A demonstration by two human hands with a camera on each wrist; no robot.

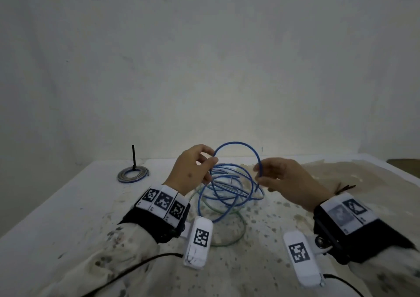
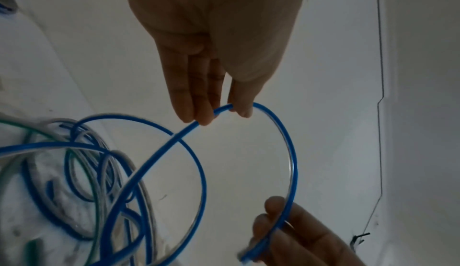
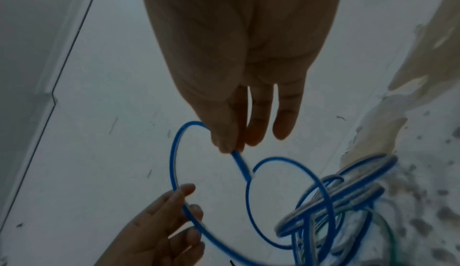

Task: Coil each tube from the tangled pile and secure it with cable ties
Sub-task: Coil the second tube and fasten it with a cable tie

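My left hand pinches the blue tube at nine o'clock on its raised loop; my right hand pinches it at three, above the tangled pile.

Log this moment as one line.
left hand: pinches blue tube | right hand: pinches tube end | pile: tangled | tie: none yet

- Thin flexible blue tube: saturated blue, with a pale glossy streak noted along its length.
- Tangled pile of tubes: blue, grey-white and green strands recorded.
- Flat coiled tube bundle: grey outside, blue within.
- Wristband tags: black-and-white square codes.
- White tabletop: dark speckles, tan staining.
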